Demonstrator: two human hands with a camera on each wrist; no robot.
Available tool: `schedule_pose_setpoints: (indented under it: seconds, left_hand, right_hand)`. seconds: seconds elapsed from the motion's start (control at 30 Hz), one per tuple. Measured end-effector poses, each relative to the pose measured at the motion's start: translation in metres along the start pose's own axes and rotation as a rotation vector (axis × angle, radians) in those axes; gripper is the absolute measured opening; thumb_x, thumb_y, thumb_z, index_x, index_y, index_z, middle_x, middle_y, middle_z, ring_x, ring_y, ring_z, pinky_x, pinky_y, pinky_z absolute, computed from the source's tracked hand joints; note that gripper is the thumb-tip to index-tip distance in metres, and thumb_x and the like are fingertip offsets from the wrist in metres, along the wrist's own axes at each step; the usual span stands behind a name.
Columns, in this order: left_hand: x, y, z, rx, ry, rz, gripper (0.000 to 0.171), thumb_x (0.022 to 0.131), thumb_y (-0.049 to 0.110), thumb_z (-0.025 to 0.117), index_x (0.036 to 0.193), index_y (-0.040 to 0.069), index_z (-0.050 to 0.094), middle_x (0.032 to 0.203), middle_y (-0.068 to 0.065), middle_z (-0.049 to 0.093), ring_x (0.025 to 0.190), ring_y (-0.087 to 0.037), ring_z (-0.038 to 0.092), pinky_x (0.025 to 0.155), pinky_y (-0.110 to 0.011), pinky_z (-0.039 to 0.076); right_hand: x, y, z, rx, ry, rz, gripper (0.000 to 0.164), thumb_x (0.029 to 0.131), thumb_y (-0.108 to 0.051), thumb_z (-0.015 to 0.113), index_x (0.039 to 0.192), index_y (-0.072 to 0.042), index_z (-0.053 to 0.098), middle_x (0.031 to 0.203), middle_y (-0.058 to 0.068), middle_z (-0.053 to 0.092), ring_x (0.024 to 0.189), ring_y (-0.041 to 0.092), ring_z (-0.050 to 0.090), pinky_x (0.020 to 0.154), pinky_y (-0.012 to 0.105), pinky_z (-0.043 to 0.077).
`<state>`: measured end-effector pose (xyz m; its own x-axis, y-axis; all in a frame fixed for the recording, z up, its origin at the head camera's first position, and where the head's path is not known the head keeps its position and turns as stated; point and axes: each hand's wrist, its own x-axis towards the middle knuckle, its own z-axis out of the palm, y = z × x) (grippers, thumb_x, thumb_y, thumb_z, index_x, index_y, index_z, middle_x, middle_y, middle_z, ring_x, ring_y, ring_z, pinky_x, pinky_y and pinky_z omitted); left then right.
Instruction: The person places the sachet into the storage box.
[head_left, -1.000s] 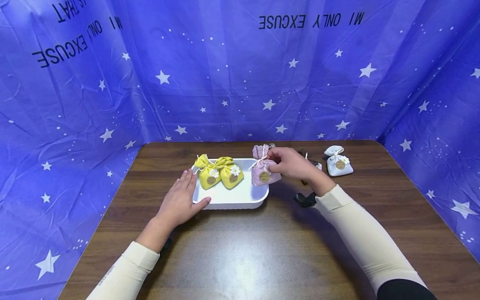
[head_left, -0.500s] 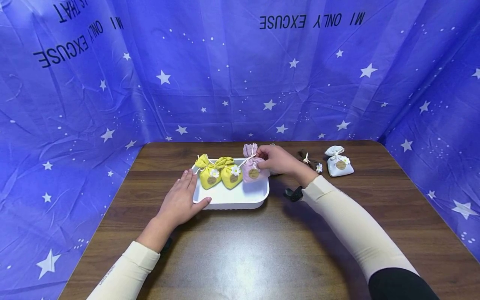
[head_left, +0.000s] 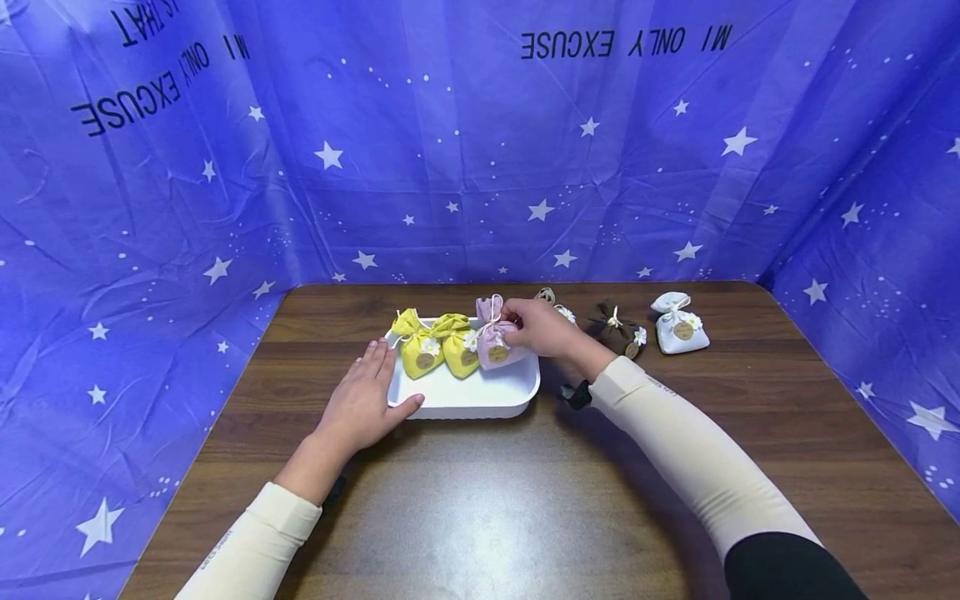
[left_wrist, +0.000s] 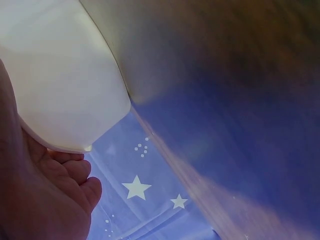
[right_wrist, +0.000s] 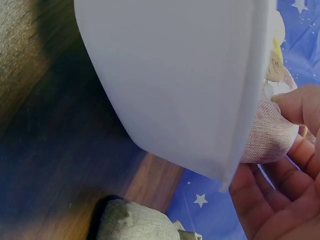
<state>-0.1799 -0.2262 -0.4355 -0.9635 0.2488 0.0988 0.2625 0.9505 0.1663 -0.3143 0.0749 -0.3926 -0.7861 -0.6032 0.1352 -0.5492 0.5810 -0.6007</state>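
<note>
My right hand (head_left: pixel 546 327) pinches a small pink drawstring pouch (head_left: pixel 491 342) between thumb and fingers, over the right half of a white tray (head_left: pixel 450 400). A round tag and a white flower sit on the pouch's front. In the right wrist view the pink pouch (right_wrist: pixel 272 135) shows just past the tray's rim. Two yellow drawstring pouches (head_left: pixel 420 357) (head_left: pixel 457 354) lean side by side in the tray, the pink one close against the right-hand one. My left hand (head_left: pixel 362 400) rests on the tray's left side with straight fingers, its thumb over the front rim.
Right of the tray lie a brown pouch (head_left: pixel 617 333) and a white pouch (head_left: pixel 681 332). A greyish pouch (right_wrist: pixel 137 222) stands behind the right hand, mostly hidden in the head view. A blue star-printed curtain (head_left: pixel 480 167) borders the wooden table (head_left: pixel 450 508).
My right hand has carried the pink pouch left, from the tray's right rim to beside the yellow pouches, and slightly lower since half a second ago. The left hand has stayed put.
</note>
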Motion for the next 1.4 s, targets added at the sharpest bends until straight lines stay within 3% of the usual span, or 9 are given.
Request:
schedule_pose_setpoints:
  seconds: [0.17, 0.6, 0.77, 0.9, 1.1, 1.4]
  left_hand:
    - [0.0, 0.001, -0.001, 0.0, 0.003, 0.002, 0.1, 0.094, 0.069, 0.045, 0.152, -0.01, 0.024, 0.16, -0.027, 0.017, 0.149, -0.039, 0.013, 0.119, -0.051, 0.018]
    - [0.0, 0.001, 0.0, -0.003, 0.011, 0.0, 0.099, 0.094, 0.067, 0.046, 0.152, -0.01, 0.025, 0.16, -0.027, 0.017, 0.149, -0.038, 0.014, 0.119, -0.05, 0.018]
    - [0.0, 0.001, 0.001, -0.004, 0.007, 0.0, 0.098, 0.094, 0.067, 0.047, 0.152, -0.01, 0.025, 0.16, -0.027, 0.017, 0.149, -0.038, 0.013, 0.119, -0.05, 0.018]
    - [0.0, 0.0, 0.002, -0.004, 0.01, 0.004, 0.098, 0.094, 0.066, 0.047, 0.152, -0.01, 0.026, 0.16, -0.027, 0.017, 0.149, -0.038, 0.014, 0.119, -0.05, 0.018]
    - [-0.001, 0.0, 0.003, -0.003, 0.019, 0.009, 0.097, 0.094, 0.066, 0.047, 0.151, -0.011, 0.026, 0.159, -0.028, 0.019, 0.148, -0.039, 0.015, 0.119, -0.051, 0.018]
    - [-0.001, 0.001, 0.001, 0.002, 0.011, 0.005, 0.098, 0.095, 0.066, 0.047, 0.152, -0.01, 0.025, 0.16, -0.027, 0.017, 0.149, -0.039, 0.014, 0.119, -0.051, 0.018]
  right_hand:
    - [-0.002, -0.002, 0.004, -0.053, 0.026, -0.014, 0.016, 0.076, -0.006, 0.072, 0.088, -0.01, 0.062, 0.075, -0.001, 0.06, 0.071, 0.016, 0.053, 0.065, 0.031, 0.045]
    - [-0.004, -0.001, 0.01, -0.222, -0.012, -0.023, 0.014, 0.083, -0.014, 0.073, 0.088, -0.013, 0.06, 0.075, -0.001, 0.055, 0.07, 0.017, 0.05, 0.062, 0.033, 0.042]
    - [-0.005, 0.002, 0.012, -0.23, -0.017, -0.031, 0.015, 0.082, -0.014, 0.075, 0.091, -0.011, 0.064, 0.078, -0.001, 0.057, 0.072, 0.016, 0.051, 0.064, 0.032, 0.043]
    - [-0.006, 0.005, 0.012, -0.184, -0.017, -0.04, 0.019, 0.08, -0.011, 0.077, 0.095, -0.008, 0.066, 0.082, 0.0, 0.06, 0.074, 0.017, 0.053, 0.068, 0.033, 0.046]
    - [-0.008, 0.01, 0.008, -0.013, -0.015, -0.008, 0.017, 0.083, -0.007, 0.076, 0.097, -0.004, 0.067, 0.088, 0.003, 0.067, 0.083, 0.017, 0.063, 0.077, 0.032, 0.053]
    - [-0.017, 0.024, -0.016, 0.137, 0.059, 0.074, 0.023, 0.085, -0.01, 0.074, 0.105, 0.0, 0.067, 0.096, 0.008, 0.069, 0.089, 0.021, 0.064, 0.079, 0.033, 0.052]
